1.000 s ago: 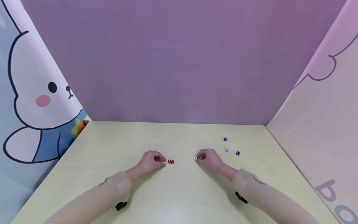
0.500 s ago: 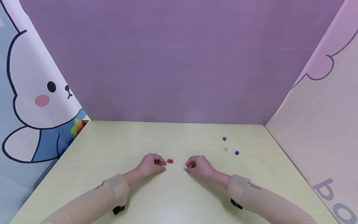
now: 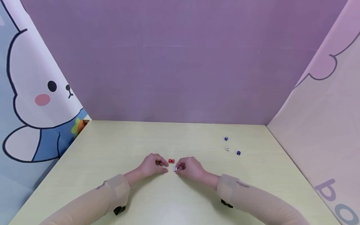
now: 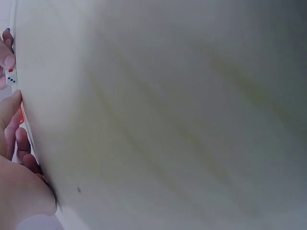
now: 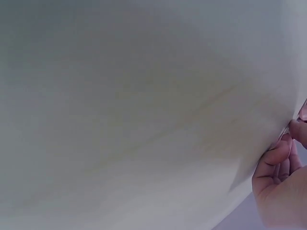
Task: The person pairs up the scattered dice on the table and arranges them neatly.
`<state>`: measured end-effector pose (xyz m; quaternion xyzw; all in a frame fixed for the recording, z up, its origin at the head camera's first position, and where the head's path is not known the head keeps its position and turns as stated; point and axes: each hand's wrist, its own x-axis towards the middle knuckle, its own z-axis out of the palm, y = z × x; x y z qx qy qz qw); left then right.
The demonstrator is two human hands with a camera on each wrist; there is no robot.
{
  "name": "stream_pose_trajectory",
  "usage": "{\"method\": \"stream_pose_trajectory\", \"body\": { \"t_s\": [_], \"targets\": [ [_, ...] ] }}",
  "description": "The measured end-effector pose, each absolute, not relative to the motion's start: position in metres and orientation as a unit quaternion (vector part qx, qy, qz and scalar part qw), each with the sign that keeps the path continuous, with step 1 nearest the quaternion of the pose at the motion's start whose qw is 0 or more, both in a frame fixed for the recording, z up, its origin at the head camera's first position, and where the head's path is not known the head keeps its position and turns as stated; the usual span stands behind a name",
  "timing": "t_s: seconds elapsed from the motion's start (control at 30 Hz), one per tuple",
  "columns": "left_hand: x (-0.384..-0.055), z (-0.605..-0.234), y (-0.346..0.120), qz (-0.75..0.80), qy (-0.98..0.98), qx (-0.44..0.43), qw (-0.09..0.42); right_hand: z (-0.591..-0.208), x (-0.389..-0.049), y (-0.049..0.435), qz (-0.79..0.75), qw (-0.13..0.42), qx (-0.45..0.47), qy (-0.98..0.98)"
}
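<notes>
Between finger and thumb, my right hand (image 3: 191,167) pinches a white die (image 3: 175,169), low over the table. In the left wrist view this white die (image 4: 11,77) shows one red pip and several dark ones. My left hand (image 3: 152,164) rests at the table with thumb and fingers parted, nothing between them. Just beyond both sets of fingertips lie what look like two red dice (image 3: 171,161), side by side and touching. A bit of red die (image 4: 21,116) shows behind the left fingers in the left wrist view. My right hand (image 5: 283,177) hides the die in its own wrist view.
Two blue dice (image 3: 238,152) (image 3: 226,138) and another white die (image 3: 227,149) lie apart on the pale wooden table (image 3: 132,137), to the right. A purple panel (image 3: 180,68) stands along the back. Printed panels rise at the left and right sides.
My right hand has carried the white die leftward and slightly nearer me, from well right of the red dice to just in front of them. The left hand has barely moved.
</notes>
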<state>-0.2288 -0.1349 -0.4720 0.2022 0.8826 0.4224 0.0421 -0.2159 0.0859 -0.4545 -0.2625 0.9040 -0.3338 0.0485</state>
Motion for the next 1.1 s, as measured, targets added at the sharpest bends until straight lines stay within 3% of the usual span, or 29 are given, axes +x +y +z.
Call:
{"method": "stream_pose_trajectory", "body": {
  "t_s": [0.73,1.1],
  "targets": [
    [-0.227,-0.471,-0.129,0.415,0.889,0.194,0.028,-0.449,-0.218,0.062,-0.312,0.023,-0.267,0.912],
    [-0.226,-0.47,-0.129,0.418,0.89,0.179,0.039,-0.443,-0.214,0.088,-0.351,0.044,-0.259,0.899]
  ]
}}
